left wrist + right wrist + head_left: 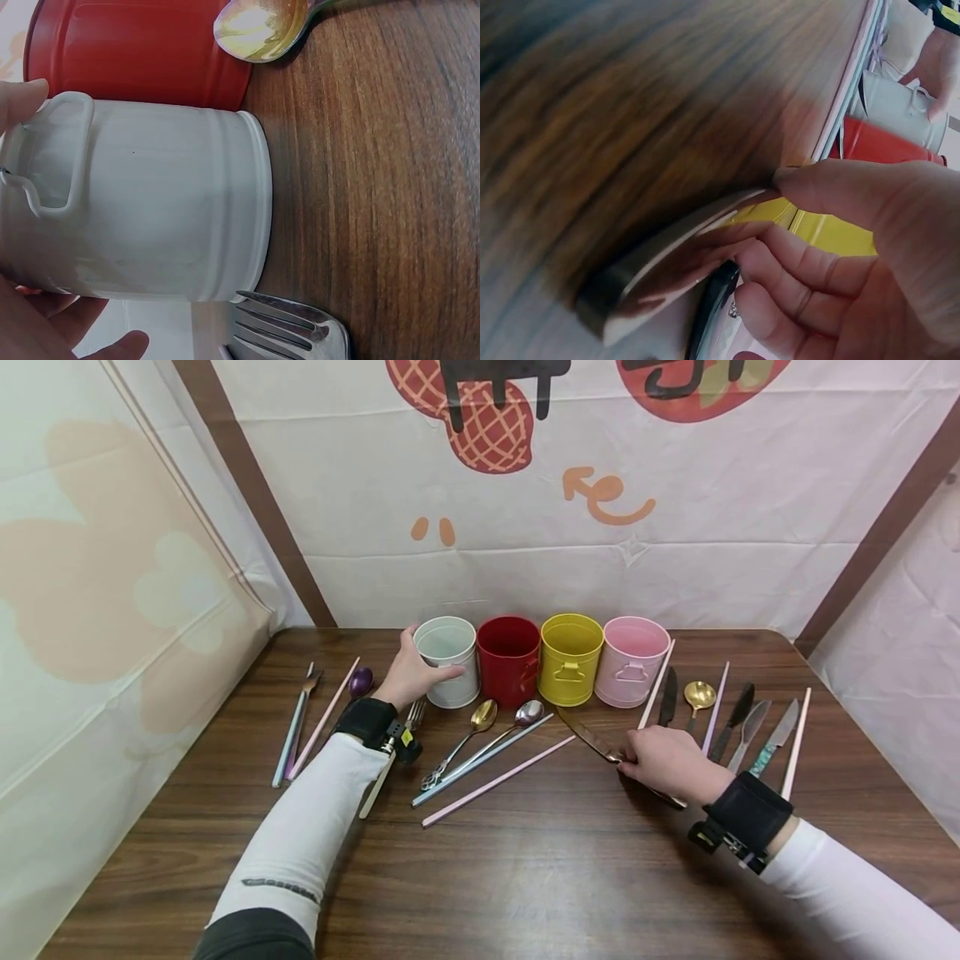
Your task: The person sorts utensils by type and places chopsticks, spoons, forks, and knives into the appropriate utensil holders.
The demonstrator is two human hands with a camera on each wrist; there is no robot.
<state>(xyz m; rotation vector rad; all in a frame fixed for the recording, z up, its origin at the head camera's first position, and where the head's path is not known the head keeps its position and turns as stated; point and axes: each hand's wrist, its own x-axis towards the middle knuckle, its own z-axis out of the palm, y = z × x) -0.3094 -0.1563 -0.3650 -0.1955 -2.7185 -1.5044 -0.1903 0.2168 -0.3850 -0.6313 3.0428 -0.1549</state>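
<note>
1. Head view: the wood-grain surface [525, 877], brown with rounded far corners, ends at a pale cloth wall [510, 585] printed with red and orange shapes. Brown strips [255, 493] slant up its two sides; flower shapes mark the left cloth [112, 693]. Near the far edge stand the white bucket [459, 692], red bucket [504, 678], yellow bucket [573, 687] and pink bucket [621, 688], left to right. The left hand [412, 678] grips the white bucket, thumb across its front. The right hand [671, 762] pinches the gold knife [588, 737] in front of the yellow and pink buckets. Cutlery and chopsticks lie at left, middle and right.
2. Left wrist view: dark grain streaks the surface; a fork [300, 330] is just beside the white bucket's base, a gold spoon [259, 28] by the red one.
3. Right wrist view: thumb and fingers hold the knife; the surface is blurred.
</note>
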